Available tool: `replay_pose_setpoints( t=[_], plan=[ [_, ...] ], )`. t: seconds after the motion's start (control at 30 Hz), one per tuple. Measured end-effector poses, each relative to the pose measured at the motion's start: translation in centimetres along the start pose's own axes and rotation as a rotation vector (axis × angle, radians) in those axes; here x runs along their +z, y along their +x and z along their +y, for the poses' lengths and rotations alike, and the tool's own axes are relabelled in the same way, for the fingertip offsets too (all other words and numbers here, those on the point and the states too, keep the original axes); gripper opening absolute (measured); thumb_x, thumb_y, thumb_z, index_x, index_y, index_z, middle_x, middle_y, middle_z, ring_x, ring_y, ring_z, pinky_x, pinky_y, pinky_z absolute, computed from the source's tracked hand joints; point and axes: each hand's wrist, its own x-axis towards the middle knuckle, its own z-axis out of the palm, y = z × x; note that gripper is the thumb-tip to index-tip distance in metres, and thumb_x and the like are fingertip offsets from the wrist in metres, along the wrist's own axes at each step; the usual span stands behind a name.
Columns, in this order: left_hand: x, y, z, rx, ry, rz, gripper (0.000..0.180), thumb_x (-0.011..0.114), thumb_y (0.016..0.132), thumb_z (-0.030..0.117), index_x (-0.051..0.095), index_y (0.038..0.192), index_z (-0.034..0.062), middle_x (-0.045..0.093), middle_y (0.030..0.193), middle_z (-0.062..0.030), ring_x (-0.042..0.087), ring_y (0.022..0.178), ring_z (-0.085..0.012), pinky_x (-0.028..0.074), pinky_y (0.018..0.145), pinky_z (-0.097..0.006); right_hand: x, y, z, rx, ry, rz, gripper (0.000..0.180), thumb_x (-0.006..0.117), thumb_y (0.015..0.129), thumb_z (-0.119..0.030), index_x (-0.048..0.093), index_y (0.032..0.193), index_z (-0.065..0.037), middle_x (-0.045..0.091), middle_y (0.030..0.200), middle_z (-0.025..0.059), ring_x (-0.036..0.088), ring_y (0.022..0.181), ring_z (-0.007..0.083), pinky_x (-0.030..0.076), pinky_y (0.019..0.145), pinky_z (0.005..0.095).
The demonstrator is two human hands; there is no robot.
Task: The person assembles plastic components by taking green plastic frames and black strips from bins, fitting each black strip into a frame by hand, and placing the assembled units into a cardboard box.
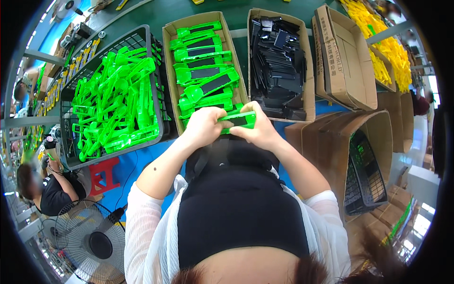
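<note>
Both hands grip one green plastic casing [249, 116] with a dark panel set in it, close in front of my body. My left hand [206, 126] closes on its left end, and my right hand [259, 129] pinches its right end with the thumb along the near side. Just beyond them, a cardboard box [242, 78] holds several green casings with dark panels [202, 74]. To the left, a black plastic crate [152, 47] is heaped with green plastic casings [118, 94]. Right of the middle box, another cardboard box [309, 90] holds a pile of thin black panels [276, 61].
An open carton [352, 61] lies at the far right, beside yellow plastic parts [383, 42]. Below it, a large carton [317, 137] contains a black crate [364, 175]. At the lower left stand a fan [100, 244], a red stool [105, 175] and a seated person [56, 189].
</note>
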Motion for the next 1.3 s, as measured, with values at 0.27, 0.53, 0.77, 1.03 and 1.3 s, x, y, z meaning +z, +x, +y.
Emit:
replay_pose_setpoints(
  t=[0.27, 0.53, 0.77, 1.03, 1.3],
  plan=[
    [-2.0, 5.4, -2.5, 0.209, 0.426, 0.182, 0.034, 0.069, 0.068, 0.040, 0.060, 0.060, 0.0087, 0.056, 0.057, -0.0096, 0.057, 0.065, -0.0286, 0.045, 0.067, -0.041, 0.0, 1.8, 1.5, 0.082, 0.043, 0.017, 0.072, 0.071, 0.071, -0.023, 0.026, 0.124, -0.002, 0.059, 0.087, 0.0128, 0.061, 0.075, 0.0238, 0.048, 0.069, 0.0328],
    [-1.6, 7.9, -8.8, -0.226, 0.694, -0.020, 0.066, 0.042, 0.086, 0.049, 0.019, 0.141, 0.0188, 0.017, 0.146, -0.0058, 0.010, 0.135, -0.0298, 0.012, 0.104, -0.059, -11.6, 1.9, 5.5, 0.123, -0.656, 0.602, 0.017, 0.060, 0.078, -0.016, 0.056, 0.088, -0.003, 0.061, 0.083, 0.0136, 0.060, 0.079, 0.0294, 0.048, 0.071, 0.0373],
    [-3.2, 6.4, -7.9, -0.212, 0.724, -0.135, 0.051, 0.051, 0.085, 0.025, 0.034, 0.133, 0.0173, 0.035, 0.136, -0.0096, 0.036, 0.123, -0.0341, 0.024, 0.100, -0.059, -14.5, 4.4, 11.1, -0.124, -0.977, 0.434, 0.037, 0.068, 0.068, -0.011, 0.056, 0.103, -0.003, 0.057, 0.102, 0.0161, 0.053, 0.099, 0.0334, 0.043, 0.087, 0.0389],
    [-8.7, 0.9, -6.9, 0.135, 0.269, 0.767, 0.026, 0.055, 0.078, 0.000, 0.058, 0.104, 0.0018, 0.059, 0.099, -0.0152, 0.054, 0.098, -0.0303, 0.043, 0.085, -0.038, -13.9, 2.3, 9.4, -0.186, -0.527, 0.782, 0.021, 0.066, 0.078, -0.017, 0.058, 0.081, 0.002, 0.055, 0.070, 0.0070, 0.055, 0.064, 0.0178, 0.043, 0.059, 0.0276],
    [-15.2, 1.1, -19.6, -0.185, 0.832, 0.496, 0.022, 0.051, 0.074, 0.007, 0.066, 0.089, 0.0105, 0.064, 0.088, -0.0090, 0.054, 0.094, -0.0290, 0.040, 0.087, -0.039, -8.2, 2.4, 0.8, -0.044, 0.226, 0.558, 0.013, 0.062, 0.082, -0.014, 0.053, 0.086, -0.006, 0.060, 0.068, 0.0031, 0.056, 0.054, 0.0083, 0.038, 0.045, 0.0188]
  ],
)
